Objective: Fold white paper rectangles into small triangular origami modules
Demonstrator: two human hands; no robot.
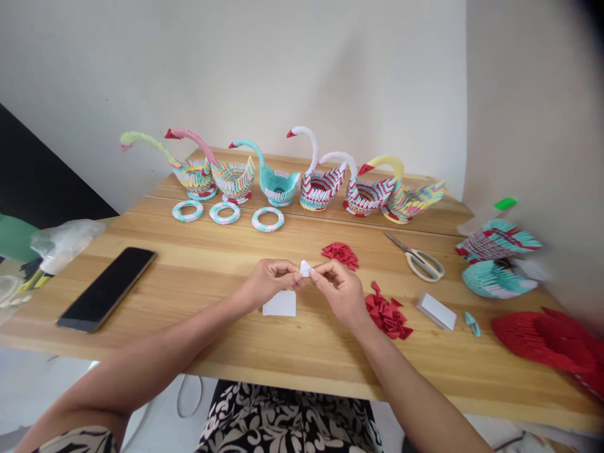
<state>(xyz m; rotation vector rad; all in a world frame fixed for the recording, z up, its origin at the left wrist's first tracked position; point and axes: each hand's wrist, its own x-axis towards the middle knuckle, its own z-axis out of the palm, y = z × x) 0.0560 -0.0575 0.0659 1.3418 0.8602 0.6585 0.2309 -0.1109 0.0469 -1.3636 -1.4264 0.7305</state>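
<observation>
Between both hands is a small folded piece of white paper [306, 268], its tip pointing up. My left hand [272, 280] pinches its left side with thumb and forefinger. From the right, my right hand [338, 288] pinches the other side the same way. A stack of white paper slips [280, 304] lies on the table just below my left hand. Close to my right hand are two heaps of folded red paper triangles: one heap [340, 255] behind it, another heap [389, 313] to its right.
Several folded-paper swans [279, 187] line the table's back, with paper rings [268, 219] before them. A phone [107, 288] lies left. Scissors [423, 263], a small white box [436, 311] and red paper pieces [547, 336] are at right. The table [217, 340] ends near my lap.
</observation>
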